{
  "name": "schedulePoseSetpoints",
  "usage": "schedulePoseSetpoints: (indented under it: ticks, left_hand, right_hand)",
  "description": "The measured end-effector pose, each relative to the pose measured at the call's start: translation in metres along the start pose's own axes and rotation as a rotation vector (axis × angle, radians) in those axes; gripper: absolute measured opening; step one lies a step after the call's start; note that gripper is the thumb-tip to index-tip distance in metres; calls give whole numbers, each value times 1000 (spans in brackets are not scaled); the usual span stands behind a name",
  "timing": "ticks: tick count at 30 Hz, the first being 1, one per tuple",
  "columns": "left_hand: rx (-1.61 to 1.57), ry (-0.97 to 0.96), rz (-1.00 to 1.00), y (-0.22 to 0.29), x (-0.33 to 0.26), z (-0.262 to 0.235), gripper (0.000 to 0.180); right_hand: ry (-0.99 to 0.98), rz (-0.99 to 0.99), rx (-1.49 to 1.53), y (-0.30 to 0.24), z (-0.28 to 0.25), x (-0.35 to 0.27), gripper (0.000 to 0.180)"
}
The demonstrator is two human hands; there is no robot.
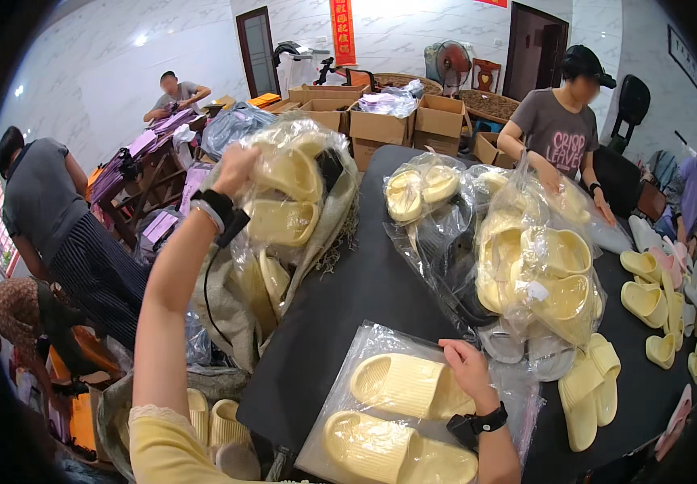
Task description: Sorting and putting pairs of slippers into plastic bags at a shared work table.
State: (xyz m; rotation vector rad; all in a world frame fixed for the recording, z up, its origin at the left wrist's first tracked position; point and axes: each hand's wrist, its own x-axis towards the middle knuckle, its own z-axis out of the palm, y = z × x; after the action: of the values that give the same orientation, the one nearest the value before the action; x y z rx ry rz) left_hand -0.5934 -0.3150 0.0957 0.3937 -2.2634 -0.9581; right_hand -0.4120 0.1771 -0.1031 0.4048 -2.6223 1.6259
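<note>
My left hand [234,168] is raised at the left of the black table [365,274], gripping the top of a large clear plastic bag [292,202] stuffed with pale yellow slippers. My right hand [468,369] rests low at the table's near edge, fingers on a flat clear bag [381,403] that holds a pair of yellow slippers lying side by side. Both wrists wear black bands.
More bagged yellow slippers [538,274] pile up mid-table; loose yellow and pink ones [655,306] lie at the right. A person in a grey shirt [562,121] handles bags across the table. Cardboard boxes [381,121] stand behind. Other people work at the left.
</note>
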Motion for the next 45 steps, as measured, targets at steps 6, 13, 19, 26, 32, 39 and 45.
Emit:
schedulePoseSetpoints:
  ticks: [6,13,19,26,32,39,45]
  left_hand:
    - [-136,60,189,104,1,-1,36]
    - [-1145,-333,85,178,-8,125,26]
    - [-703,-795,-199,198,-125,278,25]
    - [-901,-887,-544,145,-142,317,47]
    - [-1025,-1102,-368,136,-168,227,41]
    - [-110,16,292,-35,-130,131,40]
    - [421,-290,-193,-194,-136,50,115]
  right_hand:
    - [21,-12,29,6,4,-1,22]
    - [51,-31,-45,9,-2,-5,22]
    - [54,38,-65,15,-16,-9,22]
    - [-32,-29,15,3,8,1,22]
    - [-30,46,30,7,2,-2,20]
    - [-45,49,38,4,4,3,20]
    - [-19,13,-17,3,0,1,21]
